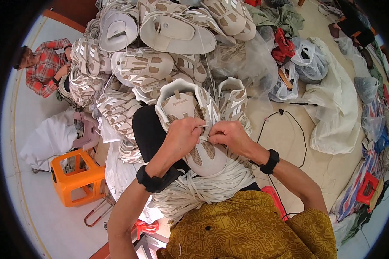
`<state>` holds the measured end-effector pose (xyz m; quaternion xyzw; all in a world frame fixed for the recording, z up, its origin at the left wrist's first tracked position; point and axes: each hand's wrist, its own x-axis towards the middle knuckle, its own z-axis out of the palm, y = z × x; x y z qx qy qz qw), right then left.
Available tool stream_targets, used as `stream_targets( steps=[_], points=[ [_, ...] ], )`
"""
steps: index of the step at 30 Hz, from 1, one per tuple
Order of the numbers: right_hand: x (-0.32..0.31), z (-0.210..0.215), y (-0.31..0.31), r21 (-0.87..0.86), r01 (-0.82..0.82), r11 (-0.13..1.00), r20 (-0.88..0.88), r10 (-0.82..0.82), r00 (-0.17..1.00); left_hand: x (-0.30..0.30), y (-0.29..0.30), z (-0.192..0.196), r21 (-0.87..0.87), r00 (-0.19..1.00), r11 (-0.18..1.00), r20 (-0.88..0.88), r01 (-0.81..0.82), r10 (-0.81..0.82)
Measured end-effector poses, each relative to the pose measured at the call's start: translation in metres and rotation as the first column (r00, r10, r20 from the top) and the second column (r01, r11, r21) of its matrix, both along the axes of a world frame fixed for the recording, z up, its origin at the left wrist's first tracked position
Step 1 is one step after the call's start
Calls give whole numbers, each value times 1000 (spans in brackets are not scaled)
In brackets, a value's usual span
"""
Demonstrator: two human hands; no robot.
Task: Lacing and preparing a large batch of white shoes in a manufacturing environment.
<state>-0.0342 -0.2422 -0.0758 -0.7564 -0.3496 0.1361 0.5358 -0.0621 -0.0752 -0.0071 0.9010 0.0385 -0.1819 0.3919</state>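
A beige-and-white sneaker upper (211, 162) with tan mesh panels rests on my lap, its opening facing away from me. My left hand (185, 137) is closed over the upper's middle, pinching a thin pale shoelace between thumb and finger. Close beside it, my right hand (230, 135) is also closed, its fingertips pinched at the lacing area; what they hold is too small to make out. Under the toe, a thick bundle of cream shoelaces (203, 190) lies across my lap.
A big heap of similar shoe uppers (145, 67) stands just ahead. To the left are an orange plastic stool (75, 177) and a person in a red checked shirt (45, 64). Plastic bags (309, 60), white cloth (335, 116) and a black cable (304, 138) lie at right.
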Motion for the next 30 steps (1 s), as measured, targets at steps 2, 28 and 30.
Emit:
stream_targets(
  steps=[2,28,30],
  points=[
    [0,1,-3,15,8,1000,-254,-4,967,0,-2,0,-38,999,999,-12,-32,31],
    [47,9,6,-277,-246,929,649,369,665,5,7,-5,2,989,992,76,124,-124],
    [41,7,4,-244,-197,949,703,314,638,8,12,-9,80,962,971,139,225,-234]
  ],
)
